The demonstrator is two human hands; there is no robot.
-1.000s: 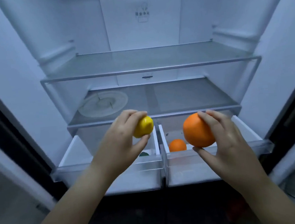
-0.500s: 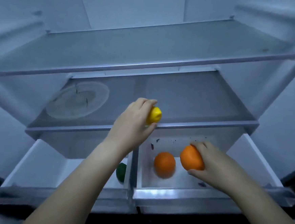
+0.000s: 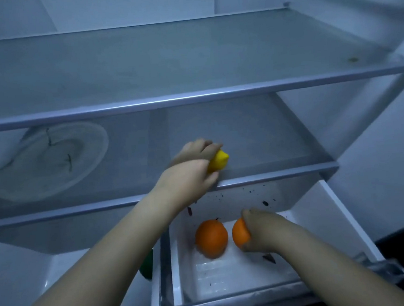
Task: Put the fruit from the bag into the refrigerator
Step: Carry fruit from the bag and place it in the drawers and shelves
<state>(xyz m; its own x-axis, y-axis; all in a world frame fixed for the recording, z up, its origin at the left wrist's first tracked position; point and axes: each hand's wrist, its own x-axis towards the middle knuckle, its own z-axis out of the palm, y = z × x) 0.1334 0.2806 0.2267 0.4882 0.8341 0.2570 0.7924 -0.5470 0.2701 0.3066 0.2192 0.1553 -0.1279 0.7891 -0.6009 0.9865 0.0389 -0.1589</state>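
- White refrigerator interior (image 3: 136, 6) fills the view, dimly lit, with two clear glass shelves edged in pale trim and two pulled-out clear plastic drawers below.
- The upper glass shelf (image 3: 164, 59) is bare apart from a small brownish mark near its right end.
- On the left of the lower glass shelf (image 3: 255, 136) lies a round, clear, cracked-looking plate (image 3: 49, 162).
- The left hand (image 3: 188, 178) reaches over the front edge of the lower shelf, fingers and thumb curled round a small yellow lemon (image 3: 218, 161). The lemon is at the shelf's front middle, and I cannot tell whether it touches the glass.
- The right hand (image 3: 265, 230) is down inside the right drawer (image 3: 322, 216), its fingers wrapped over a round orange fruit (image 3: 240, 233) held low in the drawer. Contact with the drawer floor cannot be made out.
- A second, loose orange (image 3: 211, 237) lies on the drawer floor just beside the held one, to its left, with a narrow gap between them.
- Dark specks (image 3: 264, 203) dot the right drawer's back wall and floor.
- In the left drawer (image 3: 24, 275), a green fruit (image 3: 148, 265) sits against the right wall, mostly hidden by the left forearm.
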